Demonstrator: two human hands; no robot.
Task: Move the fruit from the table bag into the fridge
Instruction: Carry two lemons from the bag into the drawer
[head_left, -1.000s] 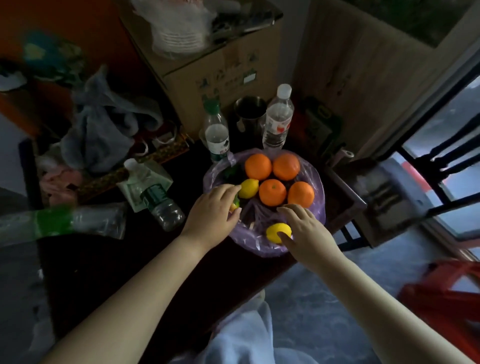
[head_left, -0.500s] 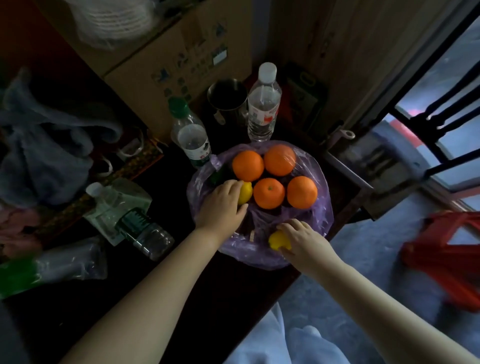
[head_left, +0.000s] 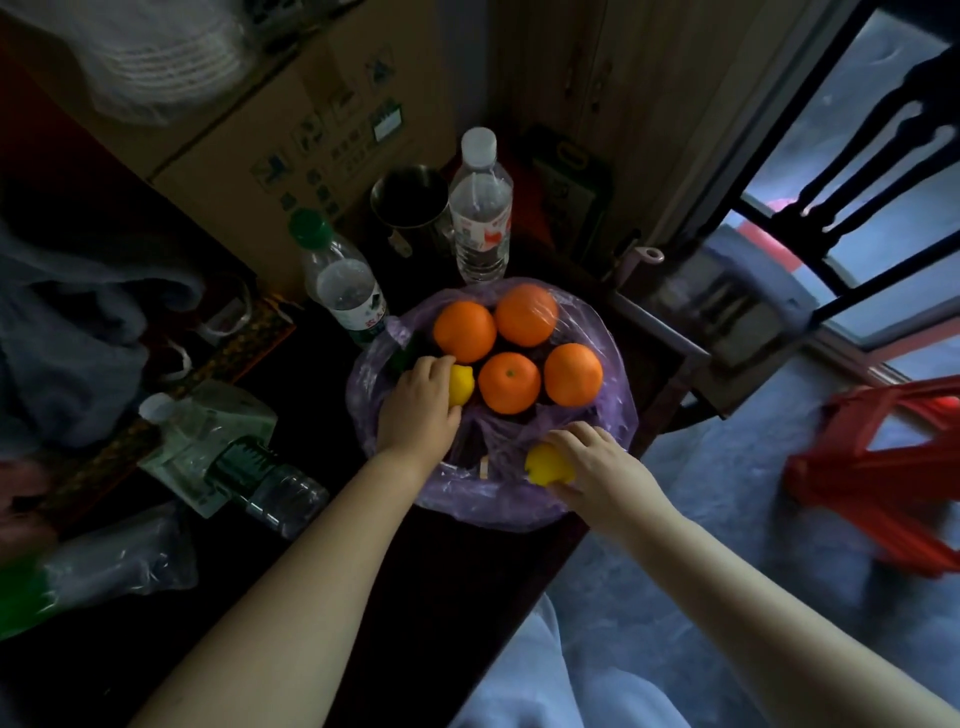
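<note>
Right hand (head_left: 597, 462) has curled round oval lemon (head_left: 545, 465); left hand (head_left: 415, 410) grips smaller lemon (head_left: 462, 384).

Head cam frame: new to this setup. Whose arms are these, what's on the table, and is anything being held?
There is no robot here. One wide camera worn on a person's head looks down at their two bare arms. The left hand curls over the far lemon, and the right hand grips the near lemon. Both lemons are in the open purple bag on a dark table, along with four oranges. Behind the bag stand two water bottles and a metal cup. A third bottle lies on its side at the left.
</note>
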